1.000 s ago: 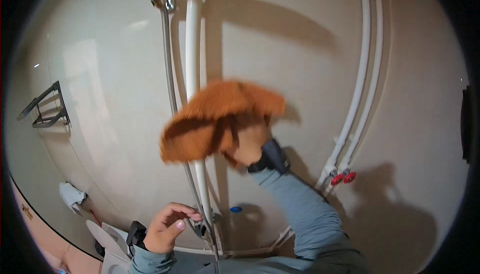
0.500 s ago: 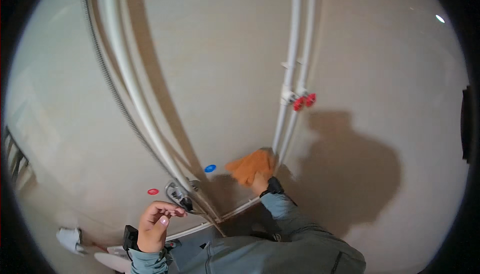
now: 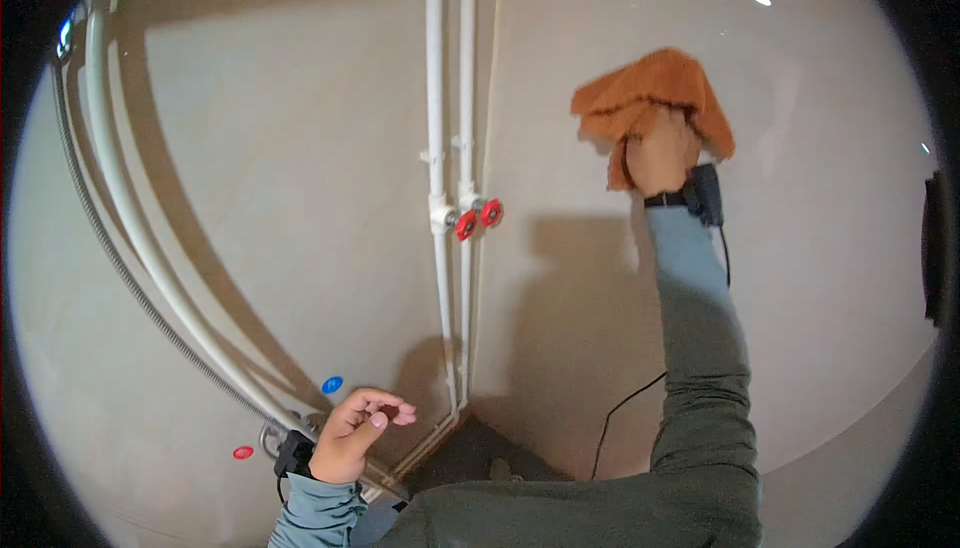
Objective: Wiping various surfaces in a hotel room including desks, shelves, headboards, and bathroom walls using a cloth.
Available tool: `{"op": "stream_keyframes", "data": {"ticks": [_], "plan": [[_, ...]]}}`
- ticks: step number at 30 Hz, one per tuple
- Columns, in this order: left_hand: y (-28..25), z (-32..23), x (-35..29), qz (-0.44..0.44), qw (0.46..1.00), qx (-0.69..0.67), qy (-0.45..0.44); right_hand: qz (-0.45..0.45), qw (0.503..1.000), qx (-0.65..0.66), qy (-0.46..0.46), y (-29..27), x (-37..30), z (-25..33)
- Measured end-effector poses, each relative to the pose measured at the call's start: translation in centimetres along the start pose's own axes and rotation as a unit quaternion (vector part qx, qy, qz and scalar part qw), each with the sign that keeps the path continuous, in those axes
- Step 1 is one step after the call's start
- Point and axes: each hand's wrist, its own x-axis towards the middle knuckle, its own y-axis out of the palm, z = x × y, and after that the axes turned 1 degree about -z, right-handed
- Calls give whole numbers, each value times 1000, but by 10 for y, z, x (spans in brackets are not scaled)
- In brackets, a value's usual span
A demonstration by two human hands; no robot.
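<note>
My right hand [image 3: 660,155] is closed on an orange cloth [image 3: 668,78] and presses it to the tiled wall, high on the right. The cloth is bunched around the fingers, hiding their tips, and its loose edges spread left and right. Lower left, my left hand [image 3: 352,435] hovers in front of the wall, loosely curled with the thumb away from the fingertips. Nothing shows in it. Closest to it are a blue round sticker [image 3: 332,385] and the shower mixer, partly hidden behind the wrist.
Two white vertical pipes [image 3: 436,78] with red valve handles [image 3: 466,225] run down the wall corner. On the left, a thick pale pipe [image 3: 125,188] and a metal shower hose [image 3: 95,213] curve downward. A red sticker [image 3: 243,453] sits low left. A thin black cable [image 3: 607,428] hangs by my right arm.
My right hand has carried the cloth from low beside the pipes up to the right-hand wall. The view has turned right. My left hand keeps its loose curl.
</note>
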Motion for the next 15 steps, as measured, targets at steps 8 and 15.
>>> {"op": "stream_keyframes", "data": {"ticks": [8,15], "plan": [[37,25,92,55,998,-29,-4,20,982,102,-161,77,45,31],[81,43,158,71,997,-14,12,101,888,426,-139,151,-4,108]]}}
